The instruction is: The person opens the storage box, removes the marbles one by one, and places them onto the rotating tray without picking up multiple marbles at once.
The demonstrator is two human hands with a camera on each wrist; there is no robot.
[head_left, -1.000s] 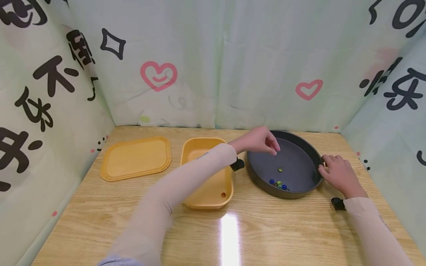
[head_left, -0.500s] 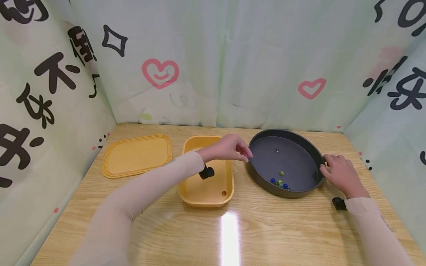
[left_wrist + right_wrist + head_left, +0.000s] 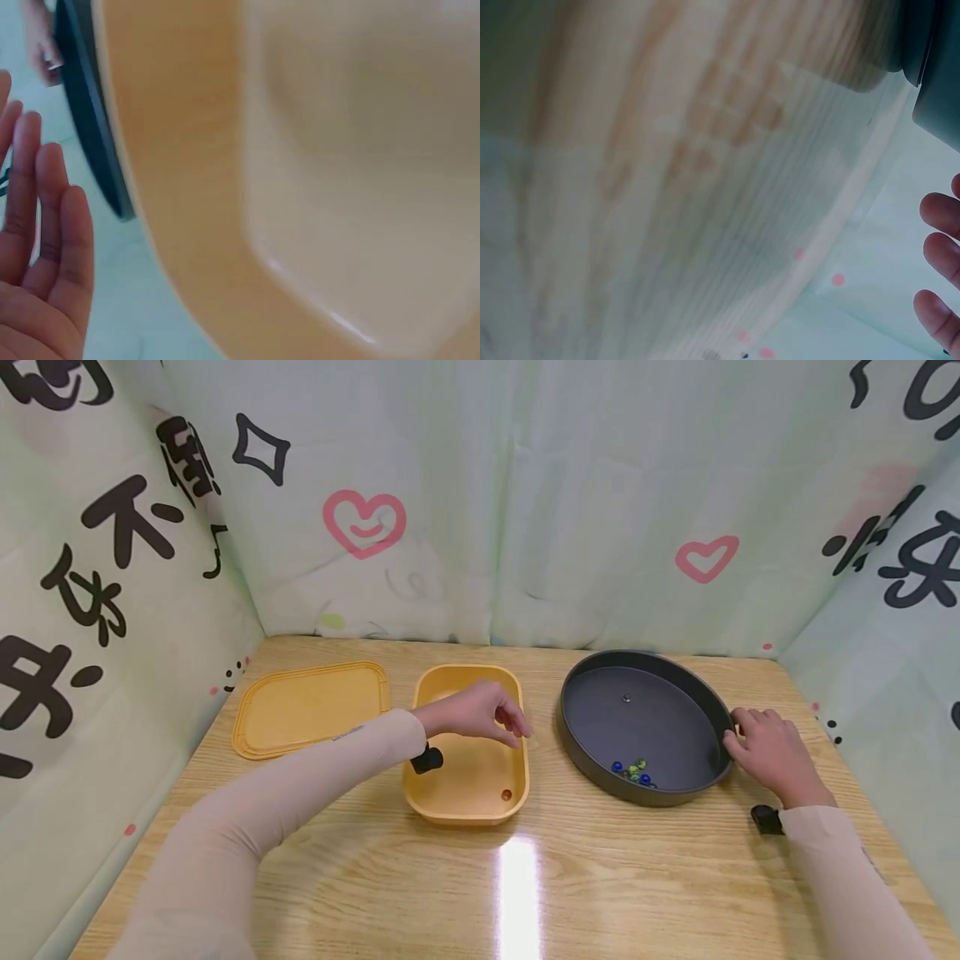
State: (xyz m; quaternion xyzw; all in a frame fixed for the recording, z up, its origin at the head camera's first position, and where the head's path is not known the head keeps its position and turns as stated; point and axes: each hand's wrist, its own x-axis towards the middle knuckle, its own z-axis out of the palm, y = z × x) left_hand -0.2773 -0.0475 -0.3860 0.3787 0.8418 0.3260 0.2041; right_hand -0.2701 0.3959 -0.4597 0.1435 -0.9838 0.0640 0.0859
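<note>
In the head view my left hand [image 3: 487, 714] hangs over the yellow plastic box [image 3: 450, 806], fingertips by its right rim. The left wrist view has its fingers [image 3: 51, 202] extended and nothing held. One orange-brown marble [image 3: 506, 795] lies in the box. At the right, my right hand [image 3: 776, 756] holds the rim of a dark grey round pan [image 3: 630, 714], thumb and forefinger at its edge. Inside the pan, several blue and green marbles [image 3: 635, 771] cluster near the front, and a clear marble [image 3: 627, 698] sits farther back.
A yellow lid [image 3: 311, 710] lies flat left of the box on the wooden table [image 3: 405, 893]. Printed cloth curtains [image 3: 495, 510] stand behind and at both sides. Black wrist cameras [image 3: 767, 819] are strapped under the wrists.
My left hand has moved left from over the pan to over the box, its fingers loosening. A clear marble now shows in the pan where that hand was. The right hand stays at the rim.
</note>
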